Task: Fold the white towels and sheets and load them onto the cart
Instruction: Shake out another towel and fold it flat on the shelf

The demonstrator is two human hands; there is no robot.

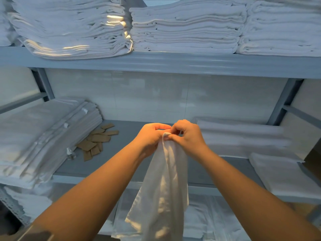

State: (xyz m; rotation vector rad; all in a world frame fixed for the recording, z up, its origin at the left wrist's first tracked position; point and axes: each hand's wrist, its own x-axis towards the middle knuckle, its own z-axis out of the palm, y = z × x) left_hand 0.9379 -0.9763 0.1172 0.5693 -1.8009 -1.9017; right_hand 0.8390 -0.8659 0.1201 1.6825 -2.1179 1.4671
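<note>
- The shelving (173,64) fills my whole view: pale blue-grey metal, with an upper shelf across the top, a middle shelf behind my hands and a lower level partly visible at the bottom.
- On the upper shelf I see three tall stacks of folded white linen side by side: a smooth, shiny stack of sheets (69,26) at left, a stack of towels (185,26) in the middle, and another towel stack (284,26) at right. The middle and right stacks touch.
- On the middle shelf, a broad pile of flat folded sheets (40,134) lies at left, and a lower pile of folded white cloth (243,136) lies at right.
- Between those two piles, both my forearms reach forward and meet in front of the middle shelf.
- From my hands hangs the white cloth (165,188) I am working on, a thin sheet or towel, bunched at the top and falling straight down past the shelf edge, out of view at the bottom.
- My left hand (151,136) has its grip curled round the top of the cloth, the thumb side toward the other hand.
- My right hand (187,134) pinches the same top corner between thumb and fingers, touching the left hand.
- A scatter of small brown cardboard tags (97,141) lies on the middle shelf just beside the left pile.
- A small clear bottle (70,153) stands near the tags; it is too blurred to tell more.
</note>
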